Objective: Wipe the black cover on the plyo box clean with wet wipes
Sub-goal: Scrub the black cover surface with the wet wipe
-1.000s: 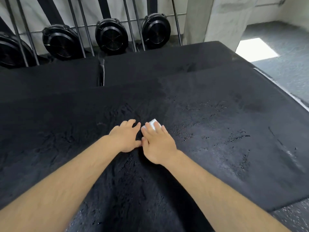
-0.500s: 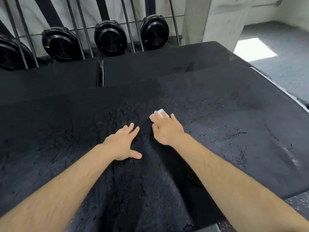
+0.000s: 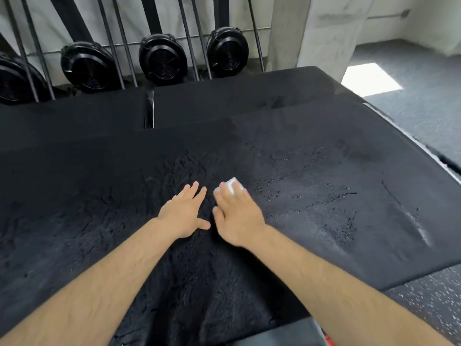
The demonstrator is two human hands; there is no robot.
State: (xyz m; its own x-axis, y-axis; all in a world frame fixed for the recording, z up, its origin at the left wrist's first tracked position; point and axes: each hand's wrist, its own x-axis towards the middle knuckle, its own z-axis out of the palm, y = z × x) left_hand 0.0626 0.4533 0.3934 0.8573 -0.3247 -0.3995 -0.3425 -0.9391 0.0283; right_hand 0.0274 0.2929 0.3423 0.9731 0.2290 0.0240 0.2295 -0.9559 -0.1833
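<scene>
while left hand (image 3: 183, 216) lies flat on black cover (image 3: 324, 146), right hand (image 3: 237, 217) flat, pressing wet wipe (image 3: 233, 185)

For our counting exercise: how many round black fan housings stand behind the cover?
4 fan housings at the back: far left, cut off; left; centre; right. Others may be hidden.

One view only: head cam, wide lens, pitched forward and down over the cover (image 3: 324, 151). We sit close: left hand (image 3: 183, 216) and right hand (image 3: 237, 217) land mid-frame, forearms fill the bottom. Top edge reaches the pillar (image 3: 311, 33), right edge the floor (image 3: 419, 101).
</scene>
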